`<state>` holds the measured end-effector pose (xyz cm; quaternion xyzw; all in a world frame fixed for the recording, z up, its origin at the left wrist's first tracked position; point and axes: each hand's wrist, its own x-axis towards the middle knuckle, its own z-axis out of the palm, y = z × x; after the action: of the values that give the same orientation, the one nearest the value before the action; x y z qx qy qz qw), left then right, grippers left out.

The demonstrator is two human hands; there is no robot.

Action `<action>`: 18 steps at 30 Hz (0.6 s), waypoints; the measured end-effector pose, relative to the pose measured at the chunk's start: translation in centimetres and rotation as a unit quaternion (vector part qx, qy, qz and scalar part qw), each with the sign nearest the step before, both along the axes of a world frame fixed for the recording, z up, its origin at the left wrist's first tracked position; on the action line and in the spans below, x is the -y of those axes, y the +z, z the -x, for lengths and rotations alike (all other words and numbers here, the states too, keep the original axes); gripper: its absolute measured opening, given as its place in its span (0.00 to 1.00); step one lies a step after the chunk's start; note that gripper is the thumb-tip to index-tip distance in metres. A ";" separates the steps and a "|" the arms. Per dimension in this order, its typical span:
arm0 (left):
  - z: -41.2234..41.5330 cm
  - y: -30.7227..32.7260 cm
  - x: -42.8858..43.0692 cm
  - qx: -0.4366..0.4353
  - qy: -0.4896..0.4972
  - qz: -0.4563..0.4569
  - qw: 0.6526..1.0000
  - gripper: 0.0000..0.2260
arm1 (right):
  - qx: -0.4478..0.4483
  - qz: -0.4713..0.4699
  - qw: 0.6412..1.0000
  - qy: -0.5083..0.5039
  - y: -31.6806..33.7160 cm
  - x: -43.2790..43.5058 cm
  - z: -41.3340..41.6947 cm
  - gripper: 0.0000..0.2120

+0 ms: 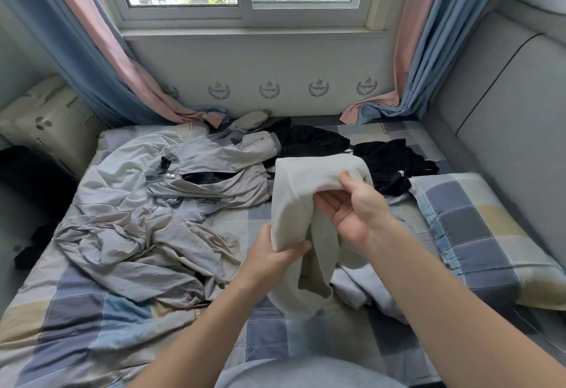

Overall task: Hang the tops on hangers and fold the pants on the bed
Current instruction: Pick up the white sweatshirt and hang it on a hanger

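**A:** Two hands in play, left hand (pixel 275 253) and right hand (pixel 352 207), and one white garment (pixel 294 197) gripped between them.

**B:** One it is! Just beyond the grip, black garments (pixel 389 167). I make it two heaps, though the border between them is hard to call.

**A:** Left of the grip, grey clothes (pixel 214 173). At least two pieces, but that tangle won't give an exact number.

**B:** Right of the grip, one checked pillow (pixel 477 234).

**A:** And far beyond the grip, four crests (pixel 269 90) in a row, with two curtains (pixel 92 59), one on either side.
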<state>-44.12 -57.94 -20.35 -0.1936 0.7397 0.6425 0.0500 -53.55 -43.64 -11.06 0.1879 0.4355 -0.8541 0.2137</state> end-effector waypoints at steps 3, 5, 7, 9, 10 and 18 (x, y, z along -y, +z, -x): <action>0.7 -1.1 0.5 -0.015 0.041 0.050 0.998 0.07 | -0.002 0.021 1.000 -0.023 -0.1 -0.8 0.2 0.12; 1.2 -1.2 1.2 -0.024 0.083 0.029 0.996 0.06 | -0.001 0.024 0.999 -0.036 -0.5 -1.6 0.4 0.13; 1.6 -0.3 1.8 -0.031 0.133 -0.019 0.990 0.09 | 0.003 0.008 0.999 -0.045 -1.3 -2.6 0.5 0.15; 2.2 1.2 2.2 -0.039 0.158 -0.054 0.985 0.11 | 0.018 -0.035 0.998 -0.045 -2.6 -3.6 0.4 0.14; 2.4 2.0 2.2 -0.045 0.158 -0.071 0.984 0.11 | 0.033 -0.057 0.997 -0.039 -3.4 -3.9 0.2 0.14; 2.7 5.6 2.1 -0.030 0.103 -0.173 0.979 0.14 | -0.139 -0.283 0.948 0.050 -6.3 -4.5 -2.9 0.17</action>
<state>-46.86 -60.08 -14.76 -0.2378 0.5946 0.7680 -0.0062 -50.70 -39.14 -17.39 0.0981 0.6935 -0.7015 0.1318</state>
